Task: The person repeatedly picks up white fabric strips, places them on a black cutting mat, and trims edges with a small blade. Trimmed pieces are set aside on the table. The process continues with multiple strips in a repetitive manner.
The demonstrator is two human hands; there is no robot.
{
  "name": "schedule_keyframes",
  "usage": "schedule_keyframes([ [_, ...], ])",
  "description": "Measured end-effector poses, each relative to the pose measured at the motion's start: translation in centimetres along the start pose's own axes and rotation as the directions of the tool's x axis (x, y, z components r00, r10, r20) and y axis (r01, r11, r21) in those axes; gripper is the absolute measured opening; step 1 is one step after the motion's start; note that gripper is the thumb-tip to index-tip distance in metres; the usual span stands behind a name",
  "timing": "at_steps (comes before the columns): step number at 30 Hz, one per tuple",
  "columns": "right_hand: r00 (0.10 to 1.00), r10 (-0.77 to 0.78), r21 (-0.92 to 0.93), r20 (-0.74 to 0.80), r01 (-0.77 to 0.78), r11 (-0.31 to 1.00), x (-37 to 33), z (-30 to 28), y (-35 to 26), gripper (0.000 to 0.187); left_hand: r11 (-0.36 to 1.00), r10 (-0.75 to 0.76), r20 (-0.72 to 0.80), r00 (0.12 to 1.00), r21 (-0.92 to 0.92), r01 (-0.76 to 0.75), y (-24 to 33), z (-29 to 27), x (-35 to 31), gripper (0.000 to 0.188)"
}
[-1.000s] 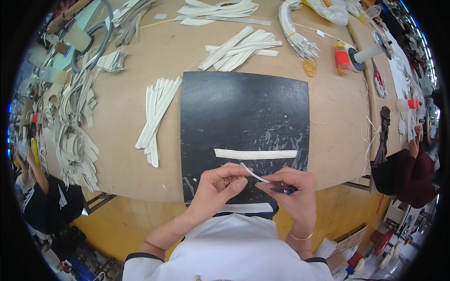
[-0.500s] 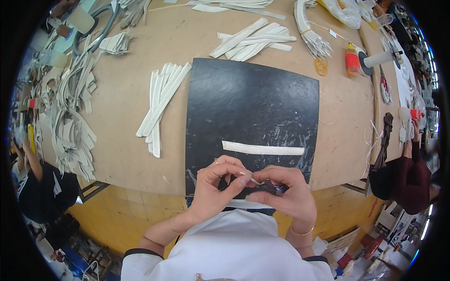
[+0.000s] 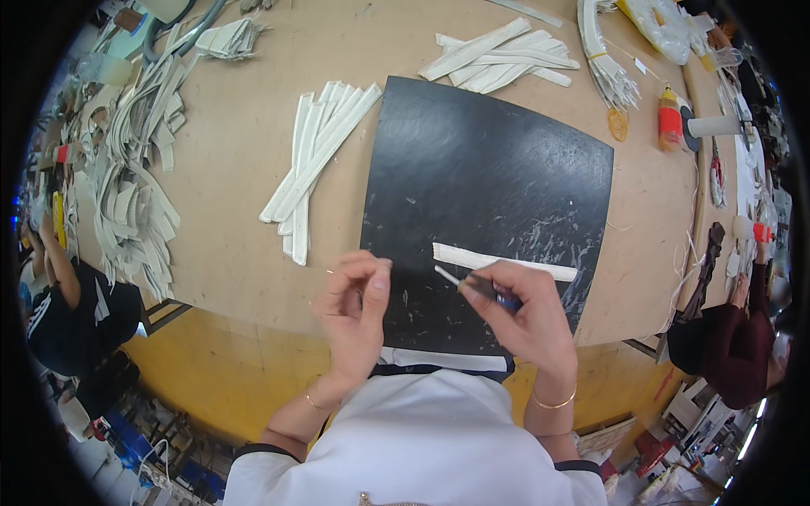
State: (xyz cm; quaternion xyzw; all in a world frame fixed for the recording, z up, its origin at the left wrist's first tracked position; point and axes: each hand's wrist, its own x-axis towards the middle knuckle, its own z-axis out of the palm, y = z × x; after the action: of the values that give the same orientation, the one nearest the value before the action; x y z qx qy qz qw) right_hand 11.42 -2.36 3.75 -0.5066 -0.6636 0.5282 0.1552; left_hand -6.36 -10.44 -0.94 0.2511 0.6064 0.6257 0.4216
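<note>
A white fabric-like strip [image 3: 506,261] lies across the lower part of a black mat [image 3: 481,169]. Just below the strip, my right hand [image 3: 531,316] is closed around a small dark tool [image 3: 483,288]. Its thin pale tip points left, toward the strip's left end; the fingers hide the rest, so its exact kind does not show. My left hand [image 3: 354,304] is raised over the mat's lower left edge, thumb and index finger pinched together. Whether anything tiny is between them I cannot make out. The two hands are apart.
Stacked white strips lie left of the mat [image 3: 316,164] and beyond it [image 3: 502,55]. A heap of grey-white strips [image 3: 135,202] covers the table's left end. A red-and-yellow bottle [image 3: 669,122] and a white spool [image 3: 713,126] stand at the right. Other people sit at both sides.
My hands, together half a second ago, have parted: the left moved left, still pinched, the right up toward the strip with the tool. The whole view has shifted slightly.
</note>
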Motion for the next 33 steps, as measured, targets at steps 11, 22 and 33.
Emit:
schedule_keyframes([
  [11,0.993,0.072,-0.196,0.091,-0.053,0.979,3.4,-0.6,0.7,0.012,0.480,0.348,0.510,0.787,0.624,-0.616,-2.0,0.1,1.0,0.036],
  [22,0.997,0.080,-0.231,-0.001,-0.078,0.970,3.5,-0.1,1.0,0.014,0.321,0.298,0.561,0.773,0.704,-0.634,-2.6,0.8,0.6,0.043],
  [33,0.992,0.127,-0.291,0.018,-0.117,0.950,3.5,-0.3,1.1,0.015,0.289,0.280,0.582,0.764,0.708,-0.645,-2.5,0.7,0.8,0.048],
])
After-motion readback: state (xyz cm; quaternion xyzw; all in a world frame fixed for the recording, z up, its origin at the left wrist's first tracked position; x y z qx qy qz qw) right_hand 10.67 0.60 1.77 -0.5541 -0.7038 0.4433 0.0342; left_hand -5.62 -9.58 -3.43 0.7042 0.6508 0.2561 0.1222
